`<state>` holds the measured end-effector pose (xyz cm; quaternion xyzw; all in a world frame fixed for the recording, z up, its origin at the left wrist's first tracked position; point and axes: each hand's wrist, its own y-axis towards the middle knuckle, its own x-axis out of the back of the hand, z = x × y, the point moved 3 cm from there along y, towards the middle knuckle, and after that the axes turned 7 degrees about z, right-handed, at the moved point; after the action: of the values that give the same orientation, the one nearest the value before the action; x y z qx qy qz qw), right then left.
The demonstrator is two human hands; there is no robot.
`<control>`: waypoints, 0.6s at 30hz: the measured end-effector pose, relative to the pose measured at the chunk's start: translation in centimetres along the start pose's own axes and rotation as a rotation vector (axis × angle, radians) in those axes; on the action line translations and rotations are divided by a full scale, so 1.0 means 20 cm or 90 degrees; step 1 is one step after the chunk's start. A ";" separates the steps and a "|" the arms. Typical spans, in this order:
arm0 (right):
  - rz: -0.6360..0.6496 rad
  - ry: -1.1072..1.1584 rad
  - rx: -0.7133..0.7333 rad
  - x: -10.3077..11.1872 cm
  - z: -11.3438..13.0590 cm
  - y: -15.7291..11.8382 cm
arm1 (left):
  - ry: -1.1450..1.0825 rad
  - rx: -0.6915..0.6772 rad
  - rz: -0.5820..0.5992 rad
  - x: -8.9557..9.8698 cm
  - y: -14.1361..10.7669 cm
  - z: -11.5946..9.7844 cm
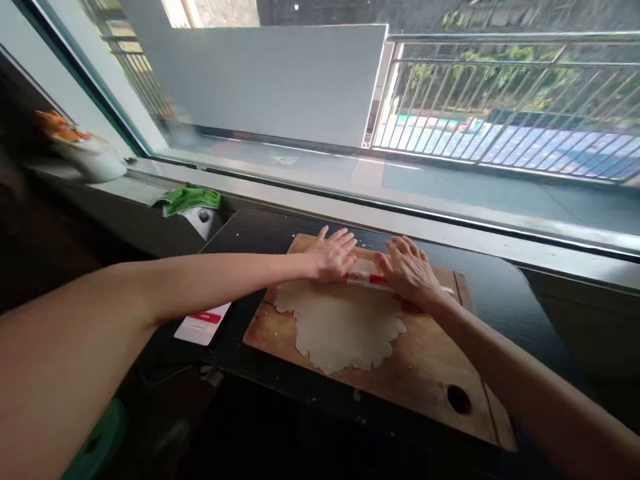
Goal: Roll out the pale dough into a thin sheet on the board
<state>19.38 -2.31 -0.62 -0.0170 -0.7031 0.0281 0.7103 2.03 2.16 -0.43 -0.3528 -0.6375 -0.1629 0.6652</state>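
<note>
A wide, thin sheet of pale dough (345,327) with ragged edges lies on a wooden board (425,373). Across its far edge is a roller-like cylinder with a red and white label (367,279). My left hand (333,255) rests palm down over the cylinder's left end, its fingers spread. Over the right part lies my right hand (409,269), palm down too, fingers stretched forward. Both hands hide parts of the cylinder.
The board sits on a dark table (500,300) below a large window. At the left are a red and white packet (203,325), a green cloth (193,198) and a white pot (95,159). A green round object (103,437) is low at the left.
</note>
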 end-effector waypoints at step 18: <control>-0.068 0.000 0.125 -0.12 0.01 -0.25 | -0.031 -0.105 0.021 -0.10 -0.15 -0.06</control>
<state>19.26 -7.47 -2.72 0.0902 -0.6968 0.0584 0.7092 0.67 -1.22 -1.42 -0.4208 -0.6318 -0.1954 0.6210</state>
